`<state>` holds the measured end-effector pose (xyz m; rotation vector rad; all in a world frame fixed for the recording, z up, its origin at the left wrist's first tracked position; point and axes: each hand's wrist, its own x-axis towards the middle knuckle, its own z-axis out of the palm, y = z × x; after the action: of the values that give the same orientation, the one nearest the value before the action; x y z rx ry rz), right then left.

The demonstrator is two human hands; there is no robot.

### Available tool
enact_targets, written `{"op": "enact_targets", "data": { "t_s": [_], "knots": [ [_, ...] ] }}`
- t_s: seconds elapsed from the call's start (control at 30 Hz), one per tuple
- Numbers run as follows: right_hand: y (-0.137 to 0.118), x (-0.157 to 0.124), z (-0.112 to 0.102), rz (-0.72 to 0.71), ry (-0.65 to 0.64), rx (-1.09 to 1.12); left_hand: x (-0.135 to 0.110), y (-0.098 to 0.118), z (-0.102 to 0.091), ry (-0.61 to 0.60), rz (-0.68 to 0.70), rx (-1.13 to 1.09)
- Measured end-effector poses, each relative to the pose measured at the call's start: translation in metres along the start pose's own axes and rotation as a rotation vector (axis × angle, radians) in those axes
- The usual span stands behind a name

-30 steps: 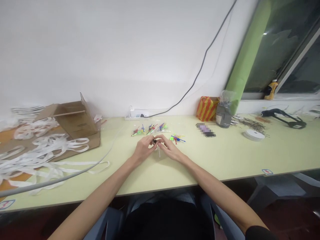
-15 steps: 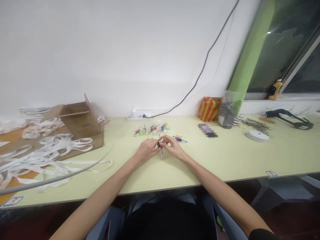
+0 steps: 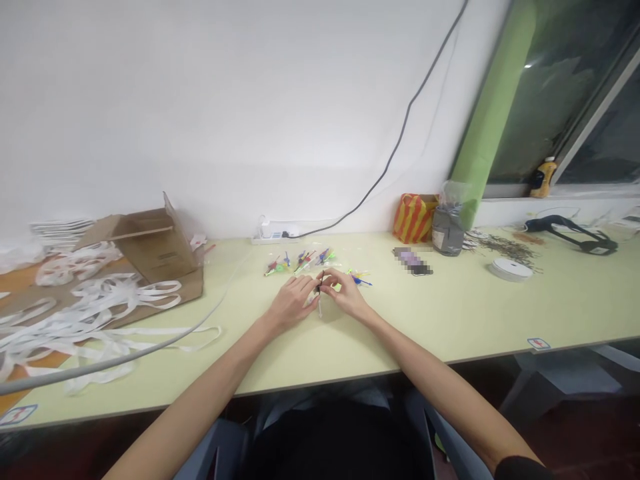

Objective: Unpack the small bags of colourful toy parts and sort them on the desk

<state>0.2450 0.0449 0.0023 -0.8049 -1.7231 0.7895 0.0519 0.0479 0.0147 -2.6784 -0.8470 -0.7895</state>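
Near the middle of the table both my hands meet around a small item. My left hand [image 3: 291, 301] is closed, thumb and fingers pinching a small dark piece whose kind I cannot make out. My right hand [image 3: 349, 296] pinches a thin dark strip [image 3: 323, 274] that crosses it. A narrow whitish or clear piece [image 3: 321, 309] hangs below the fingertips. Just beyond my hands lie small clear bags of coloured plastic pieces [image 3: 301, 261]. Close to my right hand's knuckles are blue and yellow plastic pieces [image 3: 361, 280].
Left are a cardboard box [image 3: 157, 247], tangled white ribbon [image 3: 115, 293] and a grey cable [image 3: 150, 351]. A power strip [image 3: 273, 235] lies by the wall. Right are a blurred-out phone-like object [image 3: 413, 261], striped bag [image 3: 414, 217], grey container [image 3: 448, 230], white roll [image 3: 511, 269] and thin brown strips [image 3: 505, 250].
The dark strip between my fingers has changed its tilt, its top now leaning right. Both hands stay together in the same place. The whole view has shifted slightly.
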Motion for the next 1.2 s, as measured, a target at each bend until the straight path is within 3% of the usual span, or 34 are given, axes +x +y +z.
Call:
{"op": "enact_targets", "data": {
  "t_s": [0.2,0.5,0.73,0.83,1.07,1.2],
  "knots": [
    [-0.002,-0.001,-0.001,-0.019,-0.061,-0.013,0.002,0.001,0.002,0.016,-0.019,0.044],
    [-0.005,0.0,0.001,-0.074,-0.027,0.016,0.002,0.004,-0.003,0.124,-0.065,0.065],
    [-0.012,0.001,-0.013,0.034,-0.248,0.24,0.005,0.009,-0.003,0.034,0.026,-0.095],
    [-0.008,0.002,-0.016,0.102,-0.272,0.371,0.004,0.007,0.0,0.046,0.05,-0.107],
    [0.011,0.008,-0.016,0.193,-0.052,0.253,-0.005,-0.031,0.005,0.083,-0.277,-0.303],
    [0.021,0.01,-0.019,0.256,0.024,0.185,-0.012,-0.063,-0.002,0.263,-0.526,-0.378]
  ]
}}
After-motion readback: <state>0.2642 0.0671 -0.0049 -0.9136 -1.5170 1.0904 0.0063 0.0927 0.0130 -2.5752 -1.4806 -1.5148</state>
